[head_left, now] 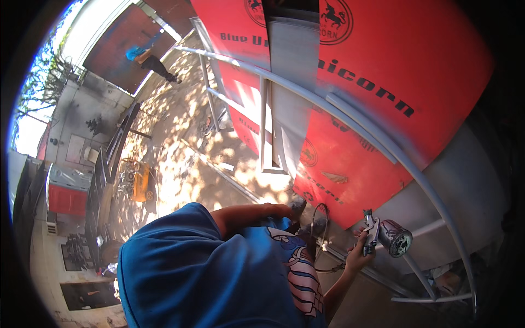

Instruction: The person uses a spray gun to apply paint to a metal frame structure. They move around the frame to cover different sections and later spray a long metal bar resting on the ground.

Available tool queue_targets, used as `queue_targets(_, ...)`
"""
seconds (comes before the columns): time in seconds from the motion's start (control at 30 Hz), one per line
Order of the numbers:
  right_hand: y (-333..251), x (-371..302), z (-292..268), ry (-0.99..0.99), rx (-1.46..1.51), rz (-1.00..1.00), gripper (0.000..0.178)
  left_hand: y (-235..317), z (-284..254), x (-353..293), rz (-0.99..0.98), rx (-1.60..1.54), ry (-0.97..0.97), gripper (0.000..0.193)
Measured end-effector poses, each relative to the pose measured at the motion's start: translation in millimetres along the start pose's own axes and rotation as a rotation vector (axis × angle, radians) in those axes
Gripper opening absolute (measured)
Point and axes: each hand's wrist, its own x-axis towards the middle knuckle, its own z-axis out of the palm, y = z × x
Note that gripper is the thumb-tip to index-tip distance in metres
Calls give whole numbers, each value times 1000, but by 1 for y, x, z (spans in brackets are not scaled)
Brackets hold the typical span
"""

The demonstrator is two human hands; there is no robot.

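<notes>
The right hand (358,256) grips a metal spray gun (372,232), its cup (396,239) jutting to the right beside the curved grey tube frame (303,90); a careless tilt could make the cup drip if its cap sits loose. The left hand (285,212) lies near the feet, its fingers too obscured to tell whether they hold anything. A hose (331,270) loops close by and might snag a shoe, jerking the gun into the tubing. Beyond, red panels (394,60) carry grey haze, so stray mist could mark them.
</notes>
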Motion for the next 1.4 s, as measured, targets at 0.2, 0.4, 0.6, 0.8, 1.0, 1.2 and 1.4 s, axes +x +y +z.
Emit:
queue_targets(0.2, -31, 22, 15, -111, 44, -71, 36, 68, 2, 28, 108, -223, 107, 36)
queue_targets(0.4, -55, 17, 38, -146, 69, 11, 33, 131, -1, 7, 166, -295, -15, 48)
queue_targets(0.6, -59, 2, 75, -169, 126, -4, 30, 148, -6, 0, 236, -297, 1, 50)
queue_targets(0.8, -92, -30, 132, -212, 509, 102, 32, 141, -72, -50, 279, -295, 260, 51)
queue_targets(1.0, -96, -36, 200, -133, 423, -168, 32, 94, -116, -132, 403, -352, 420, 53)
queue_targets(1.2, -150, -63, 300, 54, 420, -119, 34, 9, -173, -282, 599, -511, 530, 53)
queue_targets(1.4, -160, -96, 360, 133, 42, -232, 37, -36, -183, -322, 451, -525, 456, 59)
